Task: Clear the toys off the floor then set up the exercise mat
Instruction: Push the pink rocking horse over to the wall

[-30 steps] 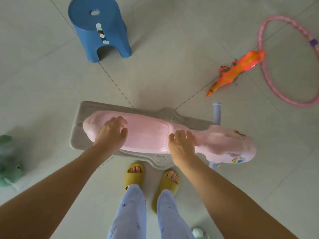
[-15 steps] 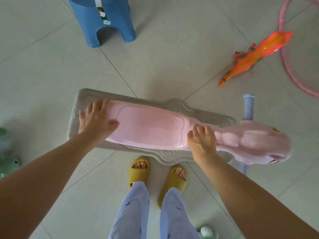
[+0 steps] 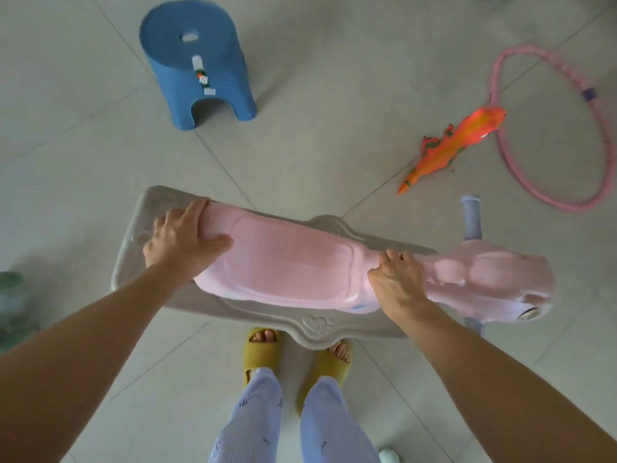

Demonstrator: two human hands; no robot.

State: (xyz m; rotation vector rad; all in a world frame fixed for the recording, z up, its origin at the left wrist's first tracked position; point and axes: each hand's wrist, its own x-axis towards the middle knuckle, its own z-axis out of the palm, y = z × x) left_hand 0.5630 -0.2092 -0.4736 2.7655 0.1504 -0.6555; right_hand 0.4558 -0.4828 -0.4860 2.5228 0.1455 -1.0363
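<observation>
A pink rocking-horse toy (image 3: 290, 265) on a grey base (image 3: 317, 325) lies across the floor in front of my feet, its head to the right. My left hand (image 3: 183, 238) grips the rear end of the pink seat, thumb along its top. My right hand (image 3: 397, 279) grips the narrow neck just behind the head, fingers curled over it. A lilac handle bar (image 3: 470, 217) sticks out beside the head. An orange toy lizard (image 3: 450, 147) lies on the tiles to the upper right, its head touching a pink hoop (image 3: 514, 162).
A blue plastic stool (image 3: 197, 61) stands at the upper left. A green toy (image 3: 13, 305) sits at the left edge. A small white object (image 3: 389, 456) lies by my right leg. My yellow slippers (image 3: 263, 355) stand right against the grey base.
My left hand has slid from the seat's side to its rear end and taken hold. My right hand has curled tighter round the neck. The view shifted.
</observation>
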